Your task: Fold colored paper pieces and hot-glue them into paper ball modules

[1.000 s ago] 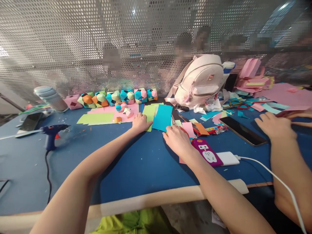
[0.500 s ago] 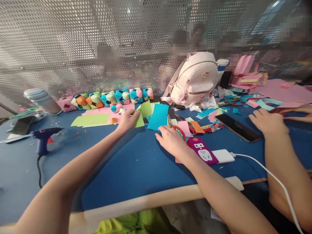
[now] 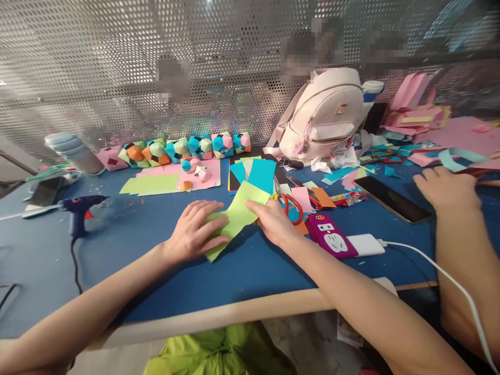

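A light green sheet of paper [image 3: 242, 211] is between my hands, bent and slanting over the table. My right hand [image 3: 276, 223] pinches its right edge between thumb and fingers. My left hand [image 3: 195, 232] lies over the sheet's left part, fingers spread and touching it. Just behind stand blue paper pieces [image 3: 262, 174] on a darker stack. Red-handled scissors [image 3: 294, 208] lie beside my right hand. Further left, green paper strips [image 3: 154, 183] rest on a pink sheet [image 3: 213, 174] with small folded paper pieces [image 3: 201, 173].
A glue gun [image 3: 80, 211] stands at left, near a bottle [image 3: 74, 151]. Folded paper balls [image 3: 177, 150] line the back before a backpack [image 3: 322, 117]. At right are a purple power strip [image 3: 331, 235], a phone [image 3: 392, 198], paper scraps and another person's hand [image 3: 447, 190].
The green sheet has come off the back of the table toward me. My right hand has left the blue paper and grips the sheet; my left hand has spread its fingers over it.
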A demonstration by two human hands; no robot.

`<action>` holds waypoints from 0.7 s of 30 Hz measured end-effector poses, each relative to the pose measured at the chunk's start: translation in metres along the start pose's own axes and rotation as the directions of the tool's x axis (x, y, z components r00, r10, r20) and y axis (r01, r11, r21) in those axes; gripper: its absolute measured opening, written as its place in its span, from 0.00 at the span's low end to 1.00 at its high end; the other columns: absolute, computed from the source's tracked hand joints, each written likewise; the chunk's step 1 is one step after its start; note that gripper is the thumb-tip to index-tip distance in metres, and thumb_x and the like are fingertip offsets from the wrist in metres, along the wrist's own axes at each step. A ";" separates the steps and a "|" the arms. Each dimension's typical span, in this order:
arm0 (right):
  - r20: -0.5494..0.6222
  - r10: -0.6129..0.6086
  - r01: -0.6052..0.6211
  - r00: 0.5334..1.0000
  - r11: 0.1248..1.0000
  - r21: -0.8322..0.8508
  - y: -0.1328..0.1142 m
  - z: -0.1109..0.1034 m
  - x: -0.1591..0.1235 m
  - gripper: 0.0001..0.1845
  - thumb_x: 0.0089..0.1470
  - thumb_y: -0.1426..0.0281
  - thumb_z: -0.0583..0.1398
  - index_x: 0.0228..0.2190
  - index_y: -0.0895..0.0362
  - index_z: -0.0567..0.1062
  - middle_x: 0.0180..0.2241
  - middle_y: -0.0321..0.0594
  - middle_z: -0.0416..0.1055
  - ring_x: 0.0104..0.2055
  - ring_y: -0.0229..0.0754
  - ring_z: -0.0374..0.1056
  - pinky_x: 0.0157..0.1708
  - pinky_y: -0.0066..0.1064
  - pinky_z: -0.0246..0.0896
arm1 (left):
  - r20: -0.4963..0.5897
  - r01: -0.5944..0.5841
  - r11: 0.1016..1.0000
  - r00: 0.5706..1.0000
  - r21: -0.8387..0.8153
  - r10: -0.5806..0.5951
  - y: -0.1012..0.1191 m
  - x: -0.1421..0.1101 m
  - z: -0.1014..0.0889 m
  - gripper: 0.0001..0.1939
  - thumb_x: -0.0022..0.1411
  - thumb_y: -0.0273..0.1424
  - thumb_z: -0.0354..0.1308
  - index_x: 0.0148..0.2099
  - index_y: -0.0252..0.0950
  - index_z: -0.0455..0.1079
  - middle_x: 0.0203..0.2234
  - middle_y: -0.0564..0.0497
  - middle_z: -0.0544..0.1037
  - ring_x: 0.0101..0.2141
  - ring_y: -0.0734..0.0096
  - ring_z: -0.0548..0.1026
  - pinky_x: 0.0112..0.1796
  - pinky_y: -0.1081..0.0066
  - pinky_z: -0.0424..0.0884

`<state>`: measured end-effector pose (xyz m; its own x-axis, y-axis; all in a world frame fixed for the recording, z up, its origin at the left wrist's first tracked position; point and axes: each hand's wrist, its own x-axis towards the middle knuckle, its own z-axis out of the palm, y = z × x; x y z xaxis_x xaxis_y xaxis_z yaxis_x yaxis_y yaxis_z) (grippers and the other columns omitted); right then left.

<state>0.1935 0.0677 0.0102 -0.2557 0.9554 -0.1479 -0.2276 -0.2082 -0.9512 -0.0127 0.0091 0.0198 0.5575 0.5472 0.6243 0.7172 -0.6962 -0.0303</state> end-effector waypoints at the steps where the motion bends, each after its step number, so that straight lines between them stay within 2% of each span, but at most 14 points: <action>1: -0.027 0.002 -0.001 1.000 1.000 0.026 0.001 0.000 0.001 0.16 0.38 0.64 0.66 0.32 0.59 0.76 0.32 0.43 0.78 0.36 0.48 0.74 0.33 0.35 0.68 | -0.015 0.098 0.994 0.995 -0.052 -0.099 0.000 0.001 -0.003 0.18 0.57 0.40 0.60 0.49 0.40 0.70 0.51 0.40 0.72 0.51 0.54 0.70 0.51 0.55 0.64; 2: -0.056 0.000 0.003 0.998 0.998 0.060 0.001 0.001 0.002 0.16 0.38 0.65 0.66 0.32 0.59 0.76 0.31 0.43 0.78 0.36 0.48 0.74 0.33 0.35 0.68 | -0.024 0.221 0.968 0.974 -0.121 -0.226 -0.001 0.002 -0.005 0.20 0.57 0.41 0.59 0.50 0.39 0.68 0.52 0.39 0.71 0.51 0.53 0.69 0.51 0.54 0.64; 3: -0.083 0.000 0.008 0.997 0.996 0.094 0.001 0.001 0.003 0.15 0.38 0.65 0.66 0.31 0.59 0.76 0.31 0.43 0.78 0.35 0.47 0.74 0.33 0.35 0.69 | -0.015 0.356 0.910 0.930 -0.215 -0.367 -0.001 0.003 -0.008 0.21 0.58 0.41 0.58 0.52 0.38 0.67 0.52 0.39 0.70 0.51 0.53 0.69 0.51 0.54 0.64; 5: -0.132 -0.002 0.021 0.991 0.989 0.144 0.000 0.002 0.004 0.13 0.39 0.67 0.65 0.31 0.58 0.76 0.30 0.42 0.78 0.34 0.47 0.74 0.32 0.34 0.68 | 0.103 0.590 0.682 0.783 -0.433 -0.613 -0.002 0.006 -0.010 0.23 0.58 0.41 0.57 0.54 0.37 0.64 0.49 0.40 0.72 0.48 0.56 0.72 0.47 0.57 0.67; 6: -0.149 -0.004 0.028 0.989 0.987 0.157 0.000 0.003 0.005 0.12 0.40 0.67 0.65 0.31 0.58 0.75 0.30 0.42 0.78 0.34 0.46 0.74 0.31 0.34 0.68 | 0.201 0.666 0.536 0.704 -0.519 -0.681 -0.002 0.007 -0.010 0.24 0.57 0.41 0.57 0.54 0.37 0.63 0.46 0.41 0.74 0.45 0.58 0.73 0.45 0.59 0.69; 8: -0.156 -0.004 0.031 0.988 0.985 0.168 0.001 0.004 0.006 0.13 0.40 0.68 0.65 0.31 0.58 0.75 0.30 0.41 0.77 0.34 0.46 0.74 0.29 0.34 0.68 | 0.397 0.750 0.286 0.585 -0.596 -0.707 -0.001 0.009 -0.009 0.24 0.54 0.40 0.60 0.52 0.35 0.64 0.38 0.45 0.77 0.38 0.62 0.75 0.39 0.64 0.70; 10: -0.133 -0.008 0.028 0.991 0.988 0.153 0.003 0.004 0.007 0.14 0.40 0.67 0.65 0.32 0.58 0.75 0.30 0.42 0.77 0.34 0.46 0.74 0.29 0.34 0.68 | 0.525 0.799 0.161 0.517 -0.580 -0.676 0.001 0.008 -0.006 0.23 0.51 0.38 0.63 0.48 0.35 0.67 0.30 0.50 0.76 0.32 0.66 0.75 0.34 0.68 0.69; 14: -0.091 -0.069 0.075 0.993 0.995 0.066 0.006 0.001 0.008 0.15 0.41 0.63 0.65 0.31 0.58 0.75 0.31 0.42 0.77 0.36 0.46 0.73 0.33 0.34 0.68 | 0.644 0.854 0.068 0.440 -0.517 -0.626 -0.002 0.006 -0.004 0.17 0.49 0.37 0.63 0.41 0.35 0.71 0.25 0.53 0.75 0.27 0.69 0.73 0.28 0.71 0.66; 18: -0.042 -0.163 0.164 0.986 0.986 0.021 0.001 -0.004 0.008 0.13 0.43 0.63 0.63 0.32 0.56 0.76 0.33 0.39 0.77 0.36 0.44 0.73 0.36 0.34 0.67 | 0.667 0.882 0.095 0.416 -0.462 -0.618 -0.012 0.003 -0.007 0.15 0.49 0.36 0.63 0.40 0.36 0.72 0.26 0.51 0.77 0.29 0.67 0.74 0.29 0.71 0.66; 21: -0.047 -0.193 0.193 0.980 0.981 -0.007 -0.003 -0.005 0.008 0.13 0.43 0.65 0.62 0.34 0.55 0.77 0.34 0.38 0.77 0.36 0.42 0.73 0.37 0.34 0.67 | 0.674 0.886 0.093 0.411 -0.455 -0.614 -0.018 0.001 -0.007 0.14 0.49 0.35 0.63 0.40 0.36 0.73 0.28 0.51 0.78 0.29 0.67 0.74 0.29 0.71 0.66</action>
<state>0.1972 0.0770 0.0108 -0.1620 0.9864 0.0263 -0.2658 -0.0180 -0.9639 -0.0288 0.0189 0.0265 0.0703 0.9654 -0.2511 0.3708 0.2084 0.9050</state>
